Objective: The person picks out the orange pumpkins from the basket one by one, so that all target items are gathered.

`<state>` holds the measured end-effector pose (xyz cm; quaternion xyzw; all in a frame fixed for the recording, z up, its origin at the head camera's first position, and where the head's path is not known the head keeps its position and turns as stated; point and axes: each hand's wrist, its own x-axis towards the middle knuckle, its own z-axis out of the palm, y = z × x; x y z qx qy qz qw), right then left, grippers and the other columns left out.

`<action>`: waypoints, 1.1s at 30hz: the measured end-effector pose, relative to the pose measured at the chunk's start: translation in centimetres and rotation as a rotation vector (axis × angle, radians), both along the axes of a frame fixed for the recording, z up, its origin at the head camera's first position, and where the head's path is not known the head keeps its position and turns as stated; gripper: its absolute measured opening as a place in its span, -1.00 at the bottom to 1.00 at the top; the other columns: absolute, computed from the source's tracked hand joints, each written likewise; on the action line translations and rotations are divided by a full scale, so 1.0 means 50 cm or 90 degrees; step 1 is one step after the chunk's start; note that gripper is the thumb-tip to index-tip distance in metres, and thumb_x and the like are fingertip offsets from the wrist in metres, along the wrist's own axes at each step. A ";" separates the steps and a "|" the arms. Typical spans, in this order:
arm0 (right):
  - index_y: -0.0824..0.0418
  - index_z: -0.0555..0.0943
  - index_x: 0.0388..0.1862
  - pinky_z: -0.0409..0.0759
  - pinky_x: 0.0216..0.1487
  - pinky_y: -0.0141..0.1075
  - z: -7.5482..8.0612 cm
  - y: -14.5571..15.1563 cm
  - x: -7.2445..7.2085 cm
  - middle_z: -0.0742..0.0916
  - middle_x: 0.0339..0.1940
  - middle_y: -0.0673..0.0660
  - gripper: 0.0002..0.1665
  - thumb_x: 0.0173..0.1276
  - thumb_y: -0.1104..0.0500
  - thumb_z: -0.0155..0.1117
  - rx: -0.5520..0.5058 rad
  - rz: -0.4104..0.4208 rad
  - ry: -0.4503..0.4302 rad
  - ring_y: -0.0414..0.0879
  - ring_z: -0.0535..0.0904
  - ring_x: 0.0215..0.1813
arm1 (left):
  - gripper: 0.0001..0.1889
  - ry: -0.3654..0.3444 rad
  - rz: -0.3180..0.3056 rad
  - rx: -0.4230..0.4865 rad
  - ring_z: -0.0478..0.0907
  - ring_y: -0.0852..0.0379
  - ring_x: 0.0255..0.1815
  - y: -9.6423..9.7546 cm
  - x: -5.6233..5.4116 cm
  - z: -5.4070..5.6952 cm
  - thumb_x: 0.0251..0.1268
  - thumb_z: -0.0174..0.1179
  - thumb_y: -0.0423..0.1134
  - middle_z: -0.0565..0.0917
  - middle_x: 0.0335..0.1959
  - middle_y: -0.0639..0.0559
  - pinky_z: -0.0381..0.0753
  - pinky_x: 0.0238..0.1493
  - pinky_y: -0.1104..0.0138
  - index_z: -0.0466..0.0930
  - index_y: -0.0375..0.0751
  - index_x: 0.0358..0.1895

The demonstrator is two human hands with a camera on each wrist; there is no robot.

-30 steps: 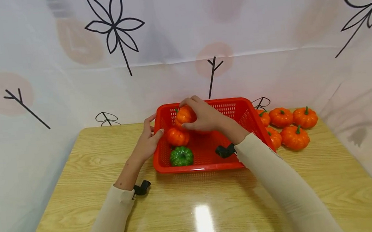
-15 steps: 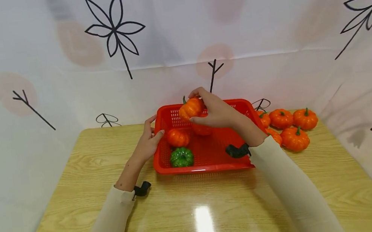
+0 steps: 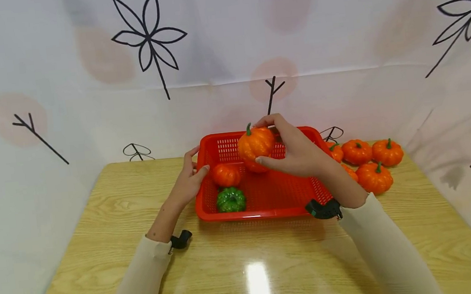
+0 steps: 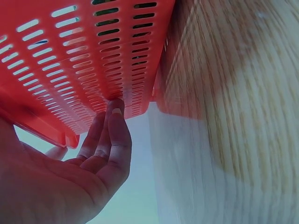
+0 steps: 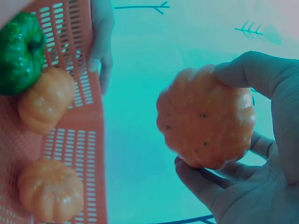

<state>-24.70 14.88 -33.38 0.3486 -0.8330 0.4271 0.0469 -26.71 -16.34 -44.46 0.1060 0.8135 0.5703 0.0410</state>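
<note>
My right hand grips a small orange pumpkin with a green stem, thumb on the near side and fingers round the far side. It is lifted over the red plastic basket; the right wrist view shows the underside of this held pumpkin. My left hand holds the basket's left side, thumb at the rim and fingertips against the slotted outer wall. Inside the basket sit a green pumpkin, an orange pumpkin and another orange pumpkin, which the held one partly hides in the head view.
Several orange pumpkins stand on the wooden table just right of the basket, some partly hidden by its rim and my right arm. A patterned white cloth hangs close behind the basket.
My right hand has lifted the orange pumpkin from the basket's back left and carried it to the right, uncovering another orange pumpkin below. My left hand has stayed at the basket's left rim.
</note>
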 end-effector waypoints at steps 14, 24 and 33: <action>0.27 0.29 0.43 0.51 0.33 -0.51 -0.056 0.073 0.083 0.49 0.45 0.12 -0.16 0.27 0.40 0.51 -0.106 -0.074 0.025 -0.11 0.50 0.32 | -0.28 0.003 -0.001 0.006 0.72 -0.22 -0.07 0.001 -0.001 -0.008 0.68 0.01 -0.16 0.46 0.10 -0.33 0.85 -0.22 0.08 -0.10 0.03 0.73; 0.38 0.22 0.39 0.47 0.36 -0.54 -0.094 0.130 0.106 0.44 0.48 0.18 -0.10 0.14 0.53 0.48 -0.142 -0.133 0.059 -0.10 0.44 0.40 | -0.29 0.002 0.004 0.006 0.71 -0.23 -0.06 -0.003 -0.003 -0.009 0.68 0.02 -0.15 0.47 0.12 -0.36 0.85 -0.20 0.07 -0.08 0.05 0.73; 0.50 0.15 0.36 0.53 0.31 -0.53 -0.110 0.195 0.118 0.39 0.48 0.25 -0.09 0.06 0.67 0.35 -0.183 -0.138 0.064 -0.04 0.43 0.41 | -0.29 -0.012 0.000 0.008 0.72 -0.20 -0.07 -0.002 -0.006 -0.006 0.68 0.01 -0.15 0.47 0.11 -0.32 0.85 -0.20 0.08 -0.08 0.08 0.72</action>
